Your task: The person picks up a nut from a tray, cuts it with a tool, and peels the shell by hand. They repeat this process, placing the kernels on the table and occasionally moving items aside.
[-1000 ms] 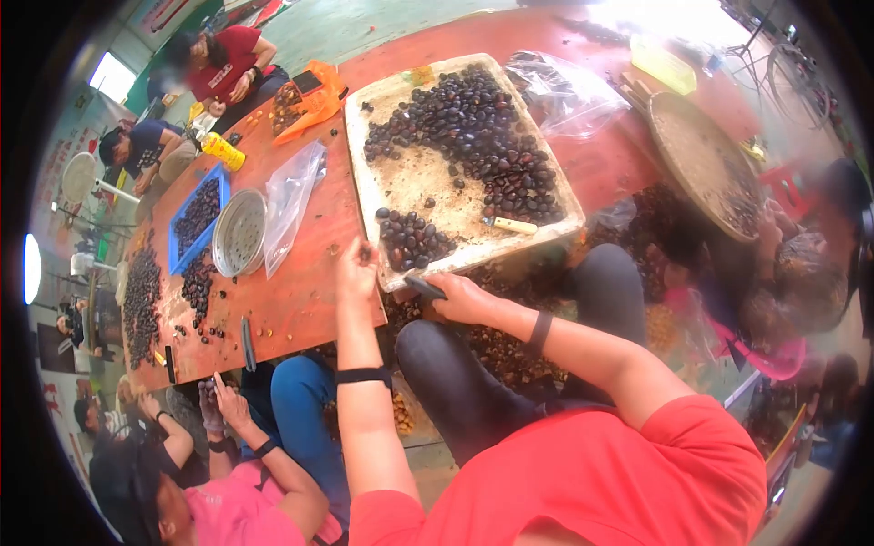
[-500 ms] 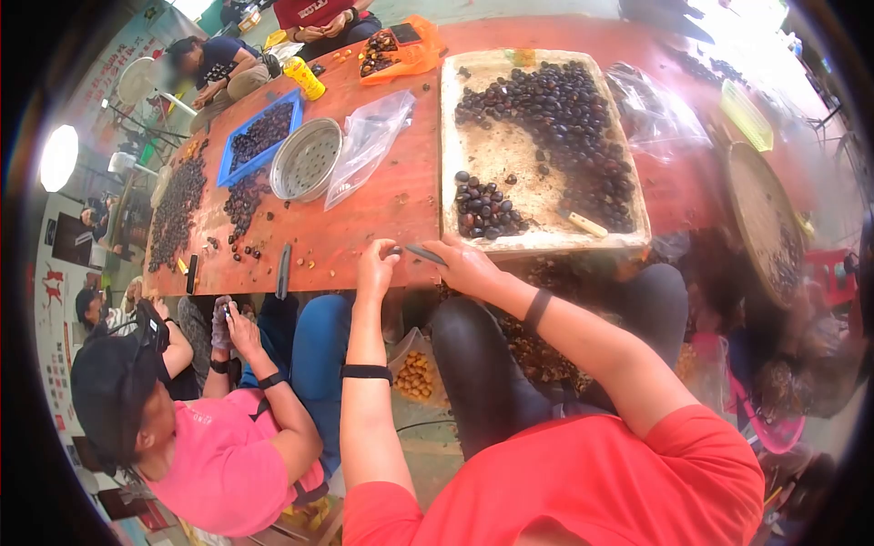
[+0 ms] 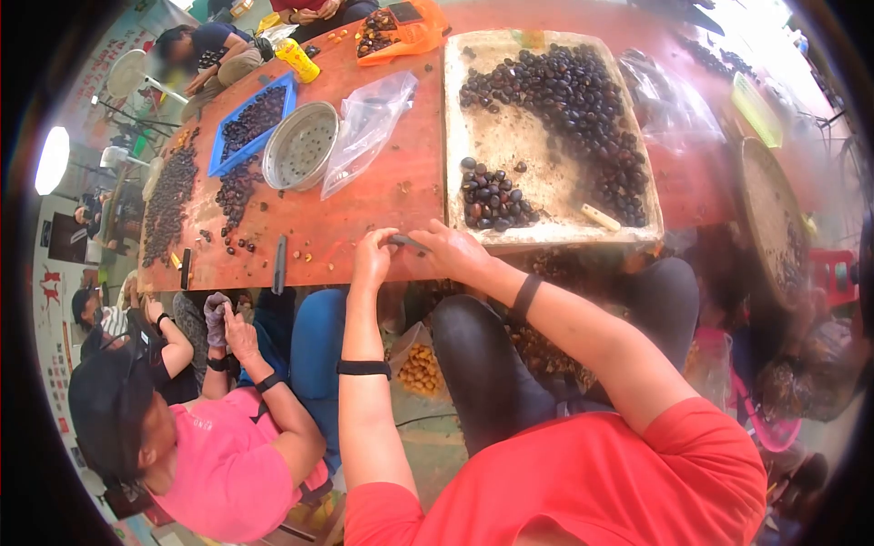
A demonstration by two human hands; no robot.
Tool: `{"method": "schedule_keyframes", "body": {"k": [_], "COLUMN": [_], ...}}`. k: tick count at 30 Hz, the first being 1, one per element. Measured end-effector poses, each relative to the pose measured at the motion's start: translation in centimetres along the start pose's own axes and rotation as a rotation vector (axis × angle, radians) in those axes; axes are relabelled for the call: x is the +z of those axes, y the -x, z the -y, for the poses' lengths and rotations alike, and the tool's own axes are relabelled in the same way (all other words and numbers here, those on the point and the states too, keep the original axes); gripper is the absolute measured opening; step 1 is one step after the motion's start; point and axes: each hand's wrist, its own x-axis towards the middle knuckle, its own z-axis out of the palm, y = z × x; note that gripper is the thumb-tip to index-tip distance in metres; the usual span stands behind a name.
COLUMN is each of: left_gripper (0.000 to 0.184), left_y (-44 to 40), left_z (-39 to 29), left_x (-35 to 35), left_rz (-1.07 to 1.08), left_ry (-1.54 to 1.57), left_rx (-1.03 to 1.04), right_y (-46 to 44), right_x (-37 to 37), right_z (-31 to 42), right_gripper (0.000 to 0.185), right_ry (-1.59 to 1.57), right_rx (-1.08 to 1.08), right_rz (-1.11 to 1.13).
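My left hand [image 3: 370, 257] pinches a small dark nut at the table's front edge, mostly hidden by the fingers. In my right hand [image 3: 455, 250], closed beside it, is a slim dark grey tool [image 3: 407, 242], knife-like in shape; its tip meets the left fingertips. Just beyond my right hand stands a shallow off-white tray [image 3: 510, 155]. Dark brown nuts [image 3: 583, 100] cover its far and right sides, and a smaller pile of nuts [image 3: 494, 197] lies in the near left corner. A pale-handled tool [image 3: 601, 217] rests inside near the front.
A clear plastic bag [image 3: 369, 136], a metal strainer bowl [image 3: 300, 150] and a blue tray [image 3: 285, 96] of nuts lie left. Below, a bag of yellowish kernels [image 3: 421, 369] sits between the seats. A person in pink [image 3: 228, 455] works close on my left; a round basket [image 3: 774, 209] leans right.
My hands have come closer together, and the tool's tip now reaches the left fingertips. The whole view has shifted slightly. The person in pink keeps both hands near the table edge.
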Motion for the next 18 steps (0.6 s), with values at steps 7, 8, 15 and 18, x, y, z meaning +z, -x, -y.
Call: {"method": "schedule_keyframes", "body": {"k": [7, 8, 15, 18], "left_gripper": [0.035, 0.034, 0.034, 0.033], "left_y": [-0.4, -0.3, -0.2, 0.0], "left_z": [0.1, 0.0, 0.7, 0.4], "left_x": [-0.2, -0.2, 0.2, 0.2], "left_rz": [0.009, 0.001, -0.028, -0.057], "left_ry": [-0.070, -0.075, 0.013, 0.000], "left_rx": [0.047, 0.043, -0.022, -0.053], "right_y": [-0.1, -0.1, 2.0, 2.6], "right_x": [0.8, 0.8, 0.5, 1.2], "right_z": [-0.4, -0.5, -1.2, -2.7], "right_gripper": [0.035, 0.037, 0.034, 0.029], "right_ry": [-0.018, -0.008, -0.092, -0.010], "right_rx": [0.001, 0.008, 0.017, 0.088], "right_rz": [-0.010, 0.005, -0.012, 0.078]}}
